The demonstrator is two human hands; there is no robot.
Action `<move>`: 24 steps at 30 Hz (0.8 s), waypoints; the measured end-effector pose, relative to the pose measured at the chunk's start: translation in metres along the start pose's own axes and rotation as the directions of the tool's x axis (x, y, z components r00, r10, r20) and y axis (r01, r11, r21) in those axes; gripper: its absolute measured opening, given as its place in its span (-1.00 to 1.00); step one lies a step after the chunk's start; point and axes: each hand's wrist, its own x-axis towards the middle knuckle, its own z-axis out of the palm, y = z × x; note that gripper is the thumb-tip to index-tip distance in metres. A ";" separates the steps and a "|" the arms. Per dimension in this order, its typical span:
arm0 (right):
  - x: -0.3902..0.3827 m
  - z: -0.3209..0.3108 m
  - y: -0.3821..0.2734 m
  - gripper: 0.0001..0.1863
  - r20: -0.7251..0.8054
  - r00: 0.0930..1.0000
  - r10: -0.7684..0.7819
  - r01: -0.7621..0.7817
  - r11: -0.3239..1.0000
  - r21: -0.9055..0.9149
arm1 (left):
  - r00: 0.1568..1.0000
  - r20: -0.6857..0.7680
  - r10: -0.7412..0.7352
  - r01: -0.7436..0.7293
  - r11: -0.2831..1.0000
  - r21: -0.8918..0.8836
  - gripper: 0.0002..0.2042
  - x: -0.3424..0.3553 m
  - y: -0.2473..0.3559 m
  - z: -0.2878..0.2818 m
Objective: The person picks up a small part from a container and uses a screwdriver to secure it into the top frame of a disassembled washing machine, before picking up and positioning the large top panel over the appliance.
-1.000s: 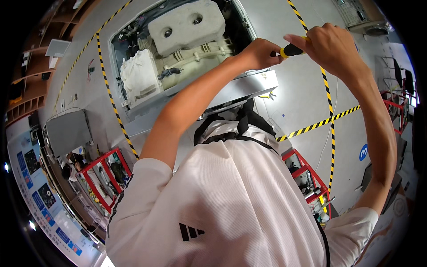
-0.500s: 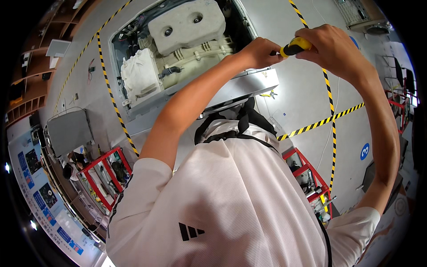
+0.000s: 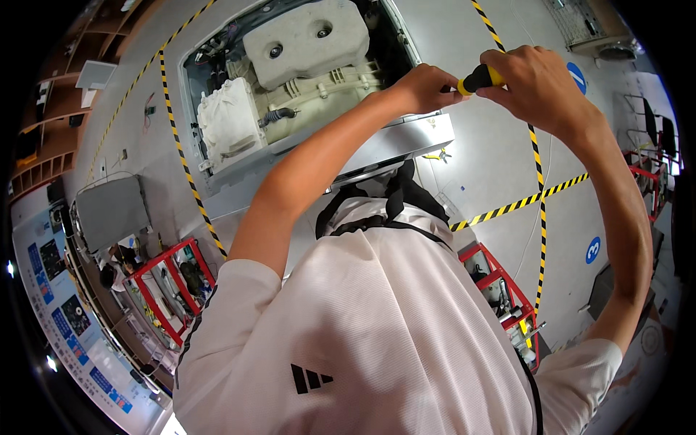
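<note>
My right hand (image 3: 540, 87) is closed round the yellow-and-black handle of a screwdriver (image 3: 478, 80). The handle lies almost level and points toward my left hand (image 3: 428, 88), whose fingers are pinched together at the tool's front end. Those fingers hide the shaft and tip. Both hands are above the front right corner of an opened washing machine (image 3: 428, 134). Inside it, a pale counterweight block (image 3: 308, 43) with two recessed bolts sits over the cream-coloured tub (image 3: 333, 94). A white plastic box (image 3: 228, 123) and a dark ribbed hose (image 3: 278, 116) lie at its left.
Yellow-handled pliers (image 3: 438, 155) lie on the floor beside the machine. Red-framed tool carts stand at the left (image 3: 174, 275) and right (image 3: 500, 279) of my body. Striped tape (image 3: 536, 156) marks the floor. A grey panel (image 3: 112, 210) leans at the left, near wooden shelves (image 3: 51, 138).
My right hand has shifted its grip and turned on the screwdriver handle, so more of the black part shows. My left hand stays almost where it was.
</note>
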 end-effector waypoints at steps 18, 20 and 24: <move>0.023 0.011 -0.010 -0.86 0.057 0.925 -0.376 0.379 0.901 -0.212 | 0.841 0.146 -0.521 0.233 0.104 -0.967 -0.75 -0.081 -0.057 -0.005; 0.029 0.010 -0.011 -0.81 0.082 0.934 -0.348 0.358 0.916 -0.183 | 0.852 0.152 -0.500 0.141 -0.061 -0.988 -0.71 -0.091 -0.068 0.000; 0.029 0.005 -0.020 -0.81 0.183 0.963 -0.199 0.219 0.971 -0.094 | 0.838 0.078 -0.540 0.031 -0.096 -0.995 -0.76 -0.099 -0.064 0.008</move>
